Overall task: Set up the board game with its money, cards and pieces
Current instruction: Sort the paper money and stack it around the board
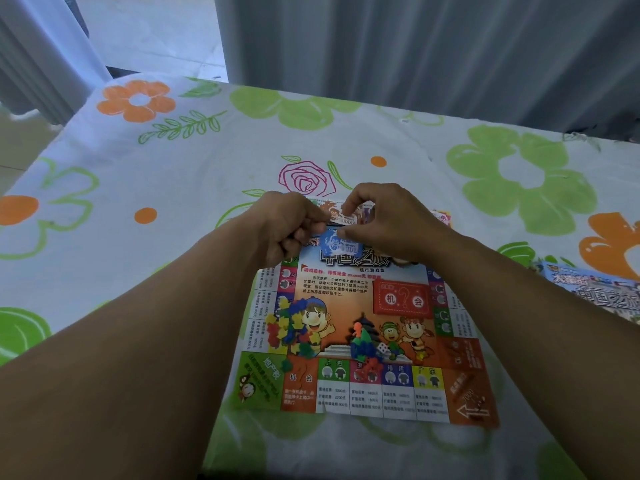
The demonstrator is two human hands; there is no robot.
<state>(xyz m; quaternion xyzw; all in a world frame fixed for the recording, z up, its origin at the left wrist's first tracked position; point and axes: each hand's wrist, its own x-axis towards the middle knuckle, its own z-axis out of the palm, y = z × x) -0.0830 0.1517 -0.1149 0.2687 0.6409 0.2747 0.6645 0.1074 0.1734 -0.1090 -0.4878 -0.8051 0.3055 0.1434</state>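
A paper game board (360,344) lies flat on the flowered cloth, its far part hidden under my hands. Above that far part my left hand (280,226) and my right hand (384,220) both pinch small paper money notes: a blue note (341,244) hangs lowest between them, and a pale note (349,216) sits just above it. A heap of coloured plastic pieces (291,332) lies on the board's left side. A second small cluster of pieces (363,346) with a white die (382,348) sits near the board's middle front.
The table is covered by a white cloth (173,168) with green and orange flowers. The game's box or packet (595,289) lies at the right edge. A few pink and yellow papers (441,216) peek out behind my right hand. Grey curtains (415,46) hang behind the table.
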